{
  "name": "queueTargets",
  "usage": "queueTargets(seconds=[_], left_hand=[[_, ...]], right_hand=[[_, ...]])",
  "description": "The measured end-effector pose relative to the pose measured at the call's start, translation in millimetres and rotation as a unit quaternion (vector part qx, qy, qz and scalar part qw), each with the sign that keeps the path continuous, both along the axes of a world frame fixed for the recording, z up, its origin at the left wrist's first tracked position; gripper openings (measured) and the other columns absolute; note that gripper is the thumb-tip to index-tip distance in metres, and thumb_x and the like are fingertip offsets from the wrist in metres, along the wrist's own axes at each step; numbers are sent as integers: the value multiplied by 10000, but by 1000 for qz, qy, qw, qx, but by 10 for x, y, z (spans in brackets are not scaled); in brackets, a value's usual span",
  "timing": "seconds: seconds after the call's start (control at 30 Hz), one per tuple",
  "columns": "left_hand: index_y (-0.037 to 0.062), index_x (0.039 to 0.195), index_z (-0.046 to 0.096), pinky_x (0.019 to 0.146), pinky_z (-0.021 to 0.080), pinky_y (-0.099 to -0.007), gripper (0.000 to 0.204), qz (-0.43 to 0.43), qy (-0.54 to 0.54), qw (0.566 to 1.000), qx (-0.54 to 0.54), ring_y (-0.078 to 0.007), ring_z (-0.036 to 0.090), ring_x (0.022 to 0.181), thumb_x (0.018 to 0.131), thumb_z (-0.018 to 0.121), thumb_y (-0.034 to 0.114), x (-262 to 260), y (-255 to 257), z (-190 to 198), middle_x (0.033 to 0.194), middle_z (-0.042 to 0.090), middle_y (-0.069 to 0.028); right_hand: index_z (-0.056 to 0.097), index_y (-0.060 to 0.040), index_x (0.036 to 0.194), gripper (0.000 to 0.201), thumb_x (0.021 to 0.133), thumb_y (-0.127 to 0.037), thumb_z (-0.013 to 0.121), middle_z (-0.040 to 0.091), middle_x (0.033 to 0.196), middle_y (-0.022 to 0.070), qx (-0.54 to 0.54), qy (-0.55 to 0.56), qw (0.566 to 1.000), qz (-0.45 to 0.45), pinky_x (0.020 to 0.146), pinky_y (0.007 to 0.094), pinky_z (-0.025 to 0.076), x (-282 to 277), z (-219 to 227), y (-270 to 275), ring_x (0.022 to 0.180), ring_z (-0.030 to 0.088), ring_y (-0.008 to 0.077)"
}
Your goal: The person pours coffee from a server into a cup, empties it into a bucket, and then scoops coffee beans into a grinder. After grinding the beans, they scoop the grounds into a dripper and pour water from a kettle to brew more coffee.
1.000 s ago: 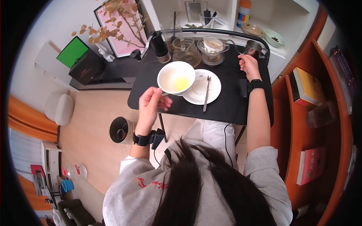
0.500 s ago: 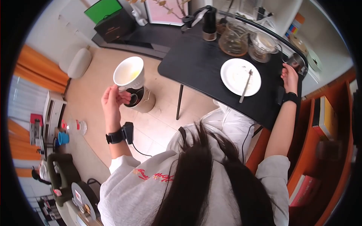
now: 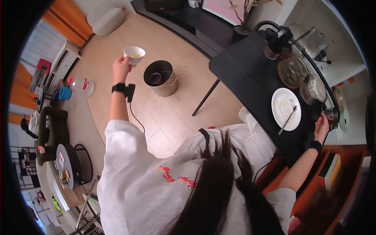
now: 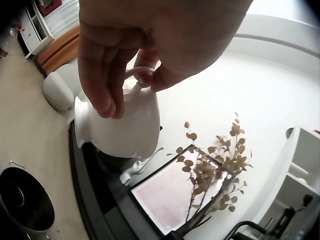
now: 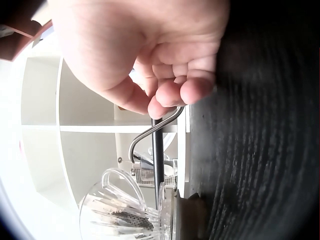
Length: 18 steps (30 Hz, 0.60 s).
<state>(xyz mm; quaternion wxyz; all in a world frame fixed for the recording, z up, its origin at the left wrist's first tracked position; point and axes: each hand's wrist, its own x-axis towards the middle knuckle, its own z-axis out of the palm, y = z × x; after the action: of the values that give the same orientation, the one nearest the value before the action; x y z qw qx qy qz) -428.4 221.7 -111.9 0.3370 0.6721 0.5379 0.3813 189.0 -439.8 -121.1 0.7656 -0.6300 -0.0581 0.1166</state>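
In the head view my left hand (image 3: 122,69) holds a white cup (image 3: 134,55) up over the floor at the left, with a little yellowish liquid inside. Up close in the left wrist view, thumb and fingers pinch the cup's handle (image 4: 142,72); the cup (image 4: 127,127) is tilted there. Far right on the black table, my right hand (image 3: 322,127) lies beside a steel gooseneck kettle (image 3: 331,117), fingers loosely curled with nothing visible in them. Its spout (image 5: 142,135) shows just past the fingertips in the right wrist view, while the kettle's body is hidden there.
A bin (image 3: 166,89) stands on the floor between cup and table (image 3: 239,70). On the table are a white plate (image 3: 279,107) bearing a slim metal utensil (image 3: 288,119), a glass server (image 3: 290,74), a glass dripper (image 3: 315,90) and a hand grinder (image 3: 276,49). A cable (image 3: 137,115) hangs from the left wrist.
The left hand has carried the cup leftward from over the table, out past the bin. Head and body have turned left; the right hand stays beside the kettle.
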Motion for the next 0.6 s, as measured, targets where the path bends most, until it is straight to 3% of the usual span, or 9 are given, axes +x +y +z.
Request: queueTargets(seconds=[0.07,0.17,0.27,0.37,0.6], left_hand=[[-27,891,660,579,540,-343,349,16,86,996,22,-219,679,630,904,597,316,30,334,-108,727,683,-161],[-14,896,667,683,539,-449,337,-3,261,929,263,-341,685,738,880,557,305,77,856,-384,786,685,-217],[18,910,670,769,518,-515,298,-49,379,893,238,-420,655,832,867,511,266,275,911,-230,852,679,-245],[27,912,658,767,526,-509,269,-76,450,846,277,-404,667,833,871,483,228,397,1082,-327,861,684,-237],[40,933,659,707,551,-480,232,-114,512,807,271,-385,684,790,893,470,171,619,1035,-346,855,694,-217]], right_hand=[[638,-25,1073,211,956,-194,593,529,688,-28,3,-6,1000,0,537,222,377,-4,6,-13,585,468,66],[631,-14,1085,216,957,-183,590,524,697,-25,-2,-14,1000,-10,542,210,378,-3,4,-22,602,467,60],[629,-21,1085,212,958,-185,590,523,693,-29,-6,-11,1000,-17,544,210,373,-33,28,-7,598,462,58],[629,-33,1074,201,958,-193,589,526,681,-34,-12,-8,1000,-26,542,212,364,-92,67,29,586,456,59],[626,-23,1087,215,960,-192,586,525,689,-27,-13,-8,1000,-19,541,211,367,-40,40,-10,587,455,60]])
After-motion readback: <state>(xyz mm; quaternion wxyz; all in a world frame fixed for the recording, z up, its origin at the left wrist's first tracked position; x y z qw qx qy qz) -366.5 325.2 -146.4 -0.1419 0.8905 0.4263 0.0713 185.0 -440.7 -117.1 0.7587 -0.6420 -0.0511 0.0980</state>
